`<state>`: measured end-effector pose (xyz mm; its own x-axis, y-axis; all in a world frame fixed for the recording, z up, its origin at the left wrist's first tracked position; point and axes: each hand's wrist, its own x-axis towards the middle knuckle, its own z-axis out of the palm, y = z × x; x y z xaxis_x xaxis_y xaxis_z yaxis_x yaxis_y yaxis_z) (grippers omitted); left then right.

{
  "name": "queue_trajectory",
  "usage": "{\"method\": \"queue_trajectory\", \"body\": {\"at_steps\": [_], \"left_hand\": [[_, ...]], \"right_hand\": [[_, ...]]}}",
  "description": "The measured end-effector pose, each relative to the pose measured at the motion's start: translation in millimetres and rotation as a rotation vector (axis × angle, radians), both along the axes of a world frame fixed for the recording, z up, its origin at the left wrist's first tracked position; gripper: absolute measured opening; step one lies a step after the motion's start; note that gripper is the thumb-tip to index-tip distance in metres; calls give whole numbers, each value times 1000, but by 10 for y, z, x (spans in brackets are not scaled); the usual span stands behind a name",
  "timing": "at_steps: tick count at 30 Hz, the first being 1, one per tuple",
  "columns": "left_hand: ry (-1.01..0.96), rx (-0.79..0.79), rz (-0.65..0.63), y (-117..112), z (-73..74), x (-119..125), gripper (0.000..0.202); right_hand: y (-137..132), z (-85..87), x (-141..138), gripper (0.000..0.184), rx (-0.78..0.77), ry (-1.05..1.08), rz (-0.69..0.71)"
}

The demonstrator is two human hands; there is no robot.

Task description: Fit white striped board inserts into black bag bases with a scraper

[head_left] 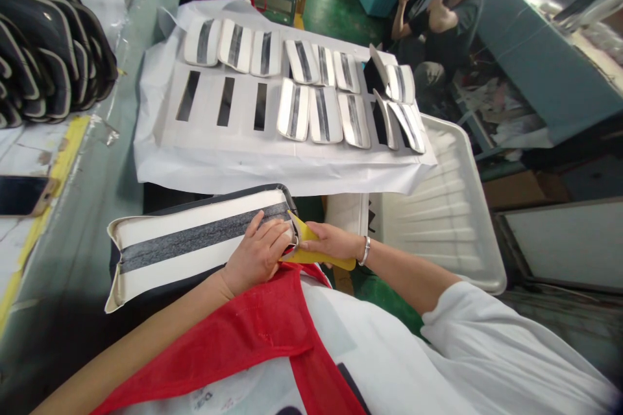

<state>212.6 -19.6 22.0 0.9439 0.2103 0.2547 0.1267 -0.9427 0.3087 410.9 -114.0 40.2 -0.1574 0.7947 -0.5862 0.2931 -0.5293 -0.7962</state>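
Note:
Across my lap lies a long white piece (165,224) with a dark grey strip down its middle and black edging; its left end is folded up into corners. My left hand (260,249) presses on its right end, fingers curled over the edge. In my right hand (331,241) is a flat yellow scraper-like tool (307,231), its pointed tip against that same end. Part of the tool and the fingertips of my left hand are hidden at the edge.
Ahead, a paper-covered table (219,165) bears several small white panels (292,110) with dark strips. Stacked black pieces (48,45) and a phone (26,195) lie on the left. A white plastic tub (438,207) stands right; a person (438,19) sits beyond.

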Motion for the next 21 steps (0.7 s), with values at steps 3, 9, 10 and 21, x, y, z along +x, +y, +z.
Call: {"method": "queue_trajectory", "body": {"at_steps": [3,9,10,21], "left_hand": [[-3,-55,3,19,-3,-17,31],[30,-141,-4,41,28,-20,36],[30,-145,-6,41,31,-20,36],[22,-148,-7,64,2,-18,37]], "right_hand": [[0,1,-18,27,31,-20,2],[-38,-115,-51,31,114,-78,3],[-43,-140,-59,33,133,-91,2],[-190,-231,-238,41,181,-209,-151]]}}
